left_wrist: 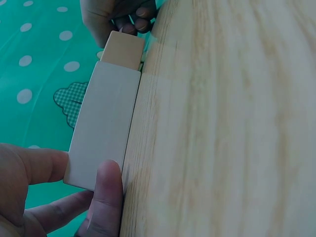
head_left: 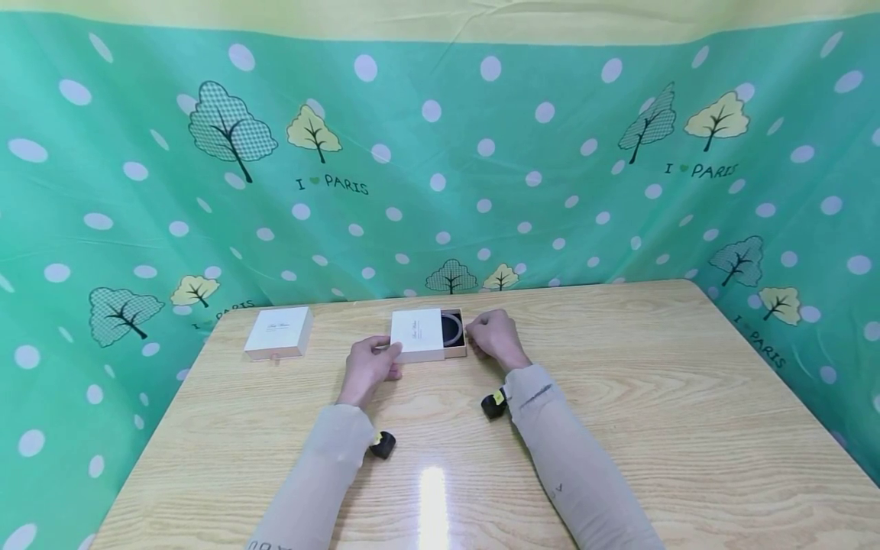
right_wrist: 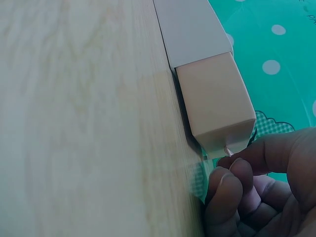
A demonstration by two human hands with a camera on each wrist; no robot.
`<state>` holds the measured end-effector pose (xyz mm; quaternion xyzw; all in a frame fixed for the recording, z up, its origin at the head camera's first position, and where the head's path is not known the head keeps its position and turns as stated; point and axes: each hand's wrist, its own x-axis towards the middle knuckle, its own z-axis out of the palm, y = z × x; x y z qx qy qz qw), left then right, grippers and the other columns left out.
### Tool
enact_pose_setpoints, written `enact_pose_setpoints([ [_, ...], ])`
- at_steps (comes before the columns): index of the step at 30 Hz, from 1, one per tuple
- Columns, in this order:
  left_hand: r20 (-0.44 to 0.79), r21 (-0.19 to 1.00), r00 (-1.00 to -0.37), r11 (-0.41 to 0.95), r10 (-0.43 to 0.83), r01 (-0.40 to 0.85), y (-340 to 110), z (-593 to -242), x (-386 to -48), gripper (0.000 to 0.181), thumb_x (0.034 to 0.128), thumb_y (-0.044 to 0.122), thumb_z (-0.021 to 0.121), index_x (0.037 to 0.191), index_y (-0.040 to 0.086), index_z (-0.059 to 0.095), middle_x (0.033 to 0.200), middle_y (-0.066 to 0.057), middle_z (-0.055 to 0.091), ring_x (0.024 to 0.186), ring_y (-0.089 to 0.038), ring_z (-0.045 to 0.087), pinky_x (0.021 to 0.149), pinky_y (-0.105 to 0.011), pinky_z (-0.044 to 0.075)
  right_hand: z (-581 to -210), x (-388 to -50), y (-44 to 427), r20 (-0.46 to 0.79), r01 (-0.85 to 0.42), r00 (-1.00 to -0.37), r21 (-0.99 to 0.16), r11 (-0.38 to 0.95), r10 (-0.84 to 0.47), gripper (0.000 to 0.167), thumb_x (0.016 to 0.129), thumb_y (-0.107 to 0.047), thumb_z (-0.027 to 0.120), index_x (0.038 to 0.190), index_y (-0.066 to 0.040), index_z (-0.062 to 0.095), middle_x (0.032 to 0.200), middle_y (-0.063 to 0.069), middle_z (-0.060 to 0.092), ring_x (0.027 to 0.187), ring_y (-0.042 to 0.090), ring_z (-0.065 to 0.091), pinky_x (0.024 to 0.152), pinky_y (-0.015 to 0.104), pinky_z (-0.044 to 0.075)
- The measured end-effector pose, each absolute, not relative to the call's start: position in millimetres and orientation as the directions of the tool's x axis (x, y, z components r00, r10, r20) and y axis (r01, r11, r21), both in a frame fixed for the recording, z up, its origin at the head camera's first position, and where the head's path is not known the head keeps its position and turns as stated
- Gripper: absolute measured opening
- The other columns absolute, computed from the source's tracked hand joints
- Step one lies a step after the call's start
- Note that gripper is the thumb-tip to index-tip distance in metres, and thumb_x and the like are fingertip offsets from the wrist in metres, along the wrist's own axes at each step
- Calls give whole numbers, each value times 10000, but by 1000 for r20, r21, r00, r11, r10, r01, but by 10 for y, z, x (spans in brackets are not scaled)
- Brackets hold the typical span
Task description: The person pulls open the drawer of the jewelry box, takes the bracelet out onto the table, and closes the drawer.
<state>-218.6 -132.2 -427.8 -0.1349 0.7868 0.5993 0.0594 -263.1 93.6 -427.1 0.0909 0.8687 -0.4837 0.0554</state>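
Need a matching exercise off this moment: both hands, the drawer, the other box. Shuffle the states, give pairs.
Column one
1. Left hand
2. Right hand
3. Drawer
4. Other box

Column two
A. Partly out of the white cover
B. Closed, near the back left corner of the table
C. Pinching the small tab at the drawer's end
D. Holding the white cover

Pairs: 1-D, 2-C, 3-A, 4-B

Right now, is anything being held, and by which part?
The left hand holds the white box sleeve by its left end; the right hand holds the partly open drawer by its pull ribbon.
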Motion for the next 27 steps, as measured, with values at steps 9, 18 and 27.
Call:
enact_pose_setpoints([
  [9,-254,927,-957,249,-138,-282,-1324,-4282,-2181,428,939,200,603,1312,5,525,995,-184,601,636,-184,660,645,-309,583,-4274,-2632,938,-199,236,-972,-830,506,127,263,903,-149,593,674,-50,676,619,92,630,505,174,568,453,263,476],
  [18,-255,923,-957,259,-139,-284,-1324,-4286,-2179,424,944,204,599,1313,9,525,979,-168,607,638,-181,659,638,-303,580,-4273,-2632,941,-215,256,-967,-830,495,140,263,915,-159,595,690,-51,678,637,89,632,515,168,573,467,267,499],
  [27,-250,925,-958,259,-140,-279,-1328,-4289,-2178,424,940,212,600,1307,12,531,986,-165,604,641,-185,662,641,-302,581,-4269,-2631,951,-207,250,-968,-838,485,141,263,918,-146,590,692,-45,677,648,94,638,509,164,582,475,274,523],
])
